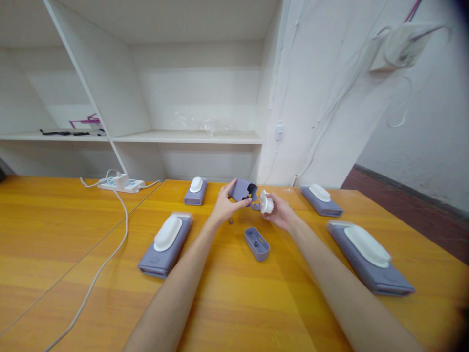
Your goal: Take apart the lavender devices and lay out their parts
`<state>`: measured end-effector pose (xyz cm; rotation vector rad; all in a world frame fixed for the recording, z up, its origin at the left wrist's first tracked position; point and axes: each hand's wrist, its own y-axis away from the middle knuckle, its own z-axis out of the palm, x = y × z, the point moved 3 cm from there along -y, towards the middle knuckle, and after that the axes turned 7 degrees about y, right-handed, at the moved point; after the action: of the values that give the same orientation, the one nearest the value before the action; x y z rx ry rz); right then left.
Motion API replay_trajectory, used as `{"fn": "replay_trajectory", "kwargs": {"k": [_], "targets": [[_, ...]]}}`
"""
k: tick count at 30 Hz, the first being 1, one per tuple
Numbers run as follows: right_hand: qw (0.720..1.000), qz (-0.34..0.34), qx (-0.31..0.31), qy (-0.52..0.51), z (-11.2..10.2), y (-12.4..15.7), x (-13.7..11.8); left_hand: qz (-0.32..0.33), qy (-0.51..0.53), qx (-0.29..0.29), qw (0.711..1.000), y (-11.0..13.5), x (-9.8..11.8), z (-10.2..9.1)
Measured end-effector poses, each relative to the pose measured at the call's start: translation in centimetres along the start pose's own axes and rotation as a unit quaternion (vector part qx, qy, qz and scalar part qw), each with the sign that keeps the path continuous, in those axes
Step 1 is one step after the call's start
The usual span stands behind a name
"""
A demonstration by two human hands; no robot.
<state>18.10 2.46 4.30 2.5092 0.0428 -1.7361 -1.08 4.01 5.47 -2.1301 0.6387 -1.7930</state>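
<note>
My left hand [224,204] grips a hollow lavender plastic shell [242,189] above the wooden table [58,234]. My right hand [280,211] pinches a small white ribbed part [266,202] just to the right of the shell, almost touching it. A small dark piece shows between the two, too small to name. Below the hands an open lavender tray-like half [257,243] lies on the table. A tiny dark bit [230,221] rests beside my left wrist.
Several lavender devices with white oval tops lie around: near left [166,239], far left [196,191], far right [321,199], near right [370,256]. A white power strip [120,183] with a trailing cable sits at the back left. White shelves stand behind the table.
</note>
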Motion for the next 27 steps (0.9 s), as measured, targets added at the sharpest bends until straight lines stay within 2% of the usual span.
{"fn": "replay_trajectory", "kwargs": {"k": [2,5,11,18,27], "targets": [[0.995,-0.013,0.047,0.084,-0.1,0.3,0.2,-0.017,-0.025,0.044,0.999,-0.2,-0.7,-0.6],[0.97,-0.037,0.094,0.222,0.1,1.0,0.6,-0.033,-0.066,0.081,0.994,-0.3,-1.5,-1.3],[0.907,-0.07,0.102,0.403,1.6,1.8,1.3,-0.043,-0.186,0.077,0.979,-0.1,-2.1,-1.1],[0.867,-0.097,0.113,0.475,1.7,2.5,1.7,-0.023,-0.305,0.035,0.952,-0.4,-2.7,0.6],[0.843,-0.121,0.173,0.494,2.0,3.2,3.2,0.011,-0.351,0.021,0.936,-2.1,-1.9,3.0]]}}
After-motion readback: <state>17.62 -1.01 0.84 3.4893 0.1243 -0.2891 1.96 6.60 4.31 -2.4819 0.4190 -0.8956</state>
